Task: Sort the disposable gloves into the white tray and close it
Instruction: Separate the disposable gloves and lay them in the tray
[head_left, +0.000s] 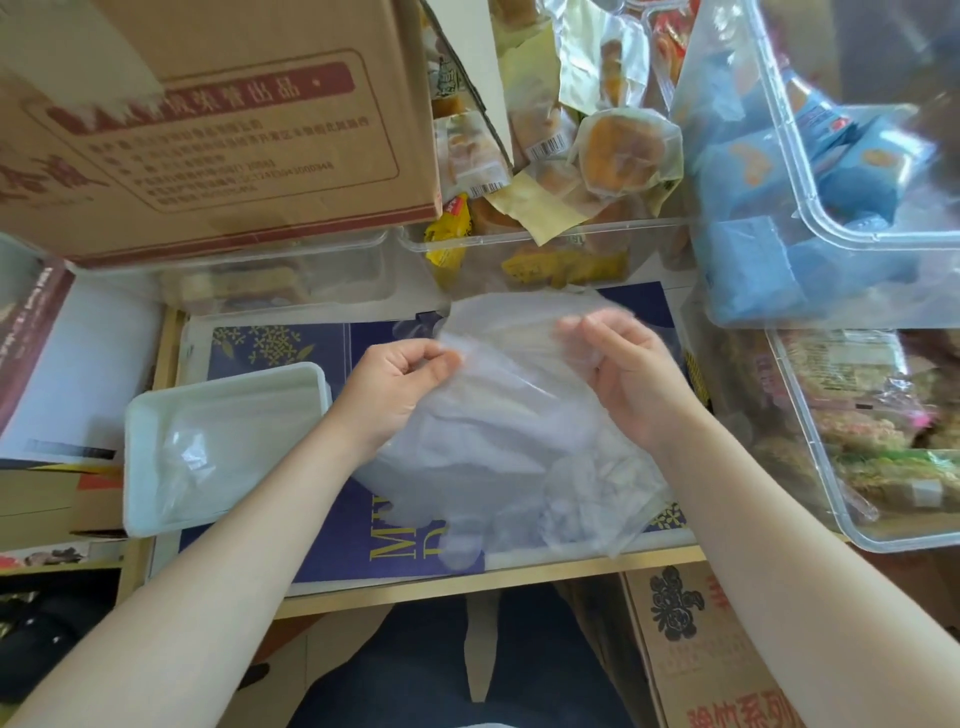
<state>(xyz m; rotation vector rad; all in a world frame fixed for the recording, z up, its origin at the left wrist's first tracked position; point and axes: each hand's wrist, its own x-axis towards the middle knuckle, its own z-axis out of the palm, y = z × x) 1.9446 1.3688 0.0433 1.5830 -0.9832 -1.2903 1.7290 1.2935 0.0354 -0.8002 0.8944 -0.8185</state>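
A pile of thin, clear disposable gloves lies in the middle of the table on a blue printed sheet. My left hand pinches the left edge of the topmost glove between thumb and fingers. My right hand pinches the same glove's right side, its fingertips blurred behind the film. The glove is lifted slightly above the pile. The white tray sits open to the left of my left forearm, with clear plastic lying inside it. No lid for the tray shows.
A big cardboard box stands at the back left. Clear bins of wrapped snacks line the back, and more bins crowd the right side. A white and dark red box lies at the left. Another carton sits below the table's front edge.
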